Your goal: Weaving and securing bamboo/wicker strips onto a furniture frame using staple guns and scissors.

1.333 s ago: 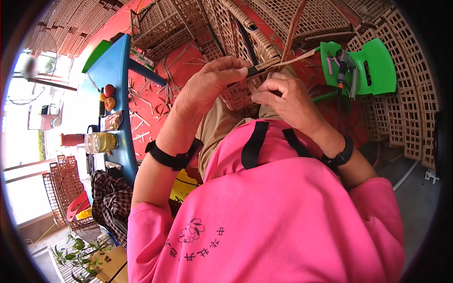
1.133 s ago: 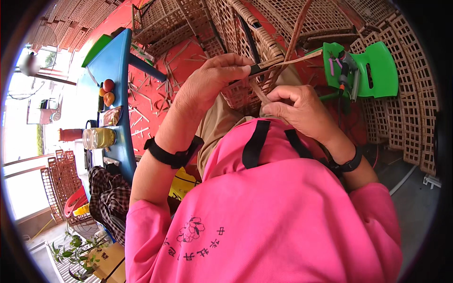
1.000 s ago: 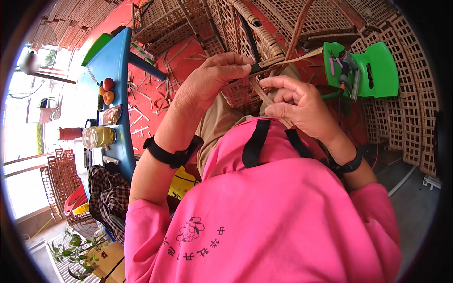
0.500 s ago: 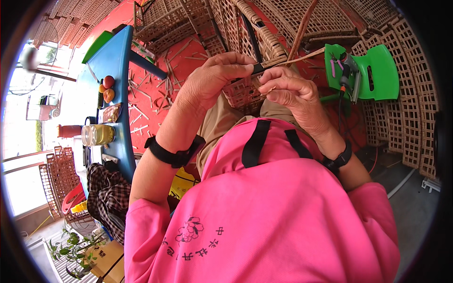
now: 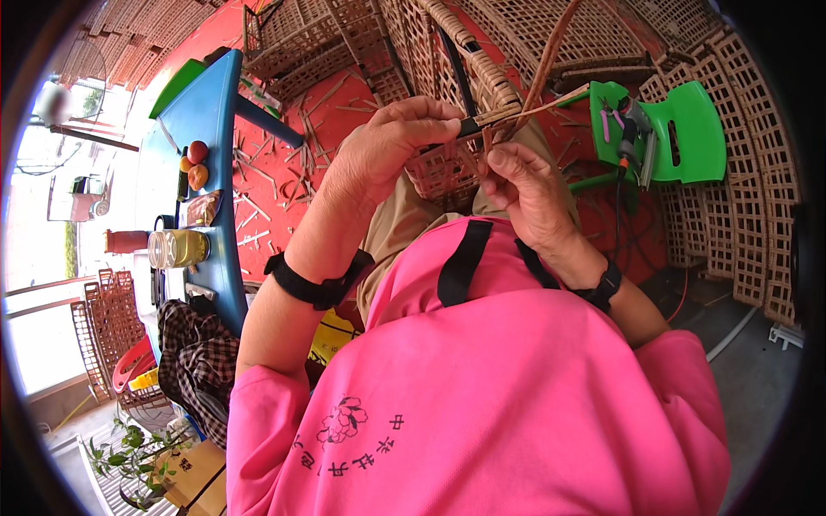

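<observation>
My left hand point(image 5: 391, 148) is closed, thumb and fingers pinching the end of a black bar point(image 5: 468, 127) on a woven wicker piece point(image 5: 443, 176) between my knees. Pale cane strips point(image 5: 508, 112) lie along the bar and reach right toward a green chair. Just right of it my right hand point(image 5: 527, 187) is closed, its thumb and forefinger pinching a brown cane strip point(image 5: 488, 140) against the bar. A longer brown strip point(image 5: 549, 56) bends up and away from there. The fingers hide part of where the strips meet the bar.
A green chair point(image 5: 701, 129) at right holds a corded tool point(image 5: 631, 138) and purple-handled scissors point(image 5: 606, 120). The blue table point(image 5: 225, 267) at left bears fruit point(image 5: 198, 153) and a glass jar point(image 5: 185, 247). Cane scraps litter the red floor point(image 5: 258, 193); wicker panels point(image 5: 731, 189) surround me.
My right hand has turned and drawn slightly down and toward me, pulling the brown strip. The long strip beyond has gone from straight to bent. My left hand stays nearly still.
</observation>
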### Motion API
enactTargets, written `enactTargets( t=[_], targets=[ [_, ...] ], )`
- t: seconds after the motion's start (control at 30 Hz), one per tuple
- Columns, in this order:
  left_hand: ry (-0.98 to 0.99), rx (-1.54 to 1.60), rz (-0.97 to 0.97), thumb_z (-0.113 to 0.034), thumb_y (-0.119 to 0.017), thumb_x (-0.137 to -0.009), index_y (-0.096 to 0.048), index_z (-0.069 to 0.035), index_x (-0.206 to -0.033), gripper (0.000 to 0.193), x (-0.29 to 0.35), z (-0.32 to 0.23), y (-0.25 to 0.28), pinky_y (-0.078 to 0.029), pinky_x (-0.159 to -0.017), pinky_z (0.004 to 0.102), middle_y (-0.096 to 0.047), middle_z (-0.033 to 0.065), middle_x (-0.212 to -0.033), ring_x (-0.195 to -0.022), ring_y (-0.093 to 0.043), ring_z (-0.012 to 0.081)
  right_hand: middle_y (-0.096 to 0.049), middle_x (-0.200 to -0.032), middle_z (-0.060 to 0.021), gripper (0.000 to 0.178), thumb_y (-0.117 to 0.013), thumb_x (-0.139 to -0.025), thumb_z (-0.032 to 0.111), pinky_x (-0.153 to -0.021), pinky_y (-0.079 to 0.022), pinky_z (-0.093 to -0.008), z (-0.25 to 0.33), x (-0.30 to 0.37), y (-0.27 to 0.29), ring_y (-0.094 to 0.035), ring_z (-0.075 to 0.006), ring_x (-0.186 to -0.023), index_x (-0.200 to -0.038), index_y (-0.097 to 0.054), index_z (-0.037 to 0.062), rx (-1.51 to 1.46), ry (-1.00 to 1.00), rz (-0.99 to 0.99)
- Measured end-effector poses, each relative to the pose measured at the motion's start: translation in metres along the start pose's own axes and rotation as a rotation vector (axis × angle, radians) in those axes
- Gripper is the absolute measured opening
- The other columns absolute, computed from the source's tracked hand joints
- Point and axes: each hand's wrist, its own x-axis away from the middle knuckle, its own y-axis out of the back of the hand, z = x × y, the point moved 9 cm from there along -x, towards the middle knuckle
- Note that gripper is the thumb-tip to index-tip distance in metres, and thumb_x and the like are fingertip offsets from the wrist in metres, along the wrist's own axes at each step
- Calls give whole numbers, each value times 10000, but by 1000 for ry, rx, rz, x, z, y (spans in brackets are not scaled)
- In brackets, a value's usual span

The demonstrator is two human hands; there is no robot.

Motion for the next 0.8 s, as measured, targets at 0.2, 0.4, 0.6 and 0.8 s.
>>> enactTargets(
  t=[0.2, 0.4, 0.6, 0.8],
  targets=[
    [-19, 4, -11, -127, -609, -912, -611, -24, -1123, 235, 1, -2, -1, -476, -856, 259, -646, 22, -1024, -938, -612, 118, -605, -742, 19, 174, -719, -877, 144, -503, -400, -183, -9, -4, 6, -537, -46, -609, -1010, -656, 53, 50, 28, -39],
    [-40, -43, -13, -128, -603, -918, -616, -33, -1116, 220, 2, -4, -1, -481, -833, 258, -651, 20, -1016, -917, -617, 115, -598, -737, 15, 157, -703, -877, 101, -516, -414, -185, -17, -4, 7, -539, -48, -613, -1014, -657, 39, 77, 12, -19],
    [-39, -4, -8, -136, -607, -920, -622, -32, -1112, 219, 2, -5, -3, -469, -849, 261, -656, 18, -1004, -932, -613, 115, -647, -804, -30, 192, -687, -890, 97, -579, -508, -216, -19, -7, 9, -604, -89, -669, -1057, -653, 9, 114, 16, -25],
    [-54, -4, -12, -147, -611, -922, -631, -28, -1123, 235, 2, -5, -2, -455, -876, 267, -657, 18, -1006, -949, -607, 119, -672, -896, -64, 188, -661, -905, 65, -620, -553, -243, -15, -9, 8, -642, -114, -733, -1072, -647, -21, 117, 76, -50]
  ],
)
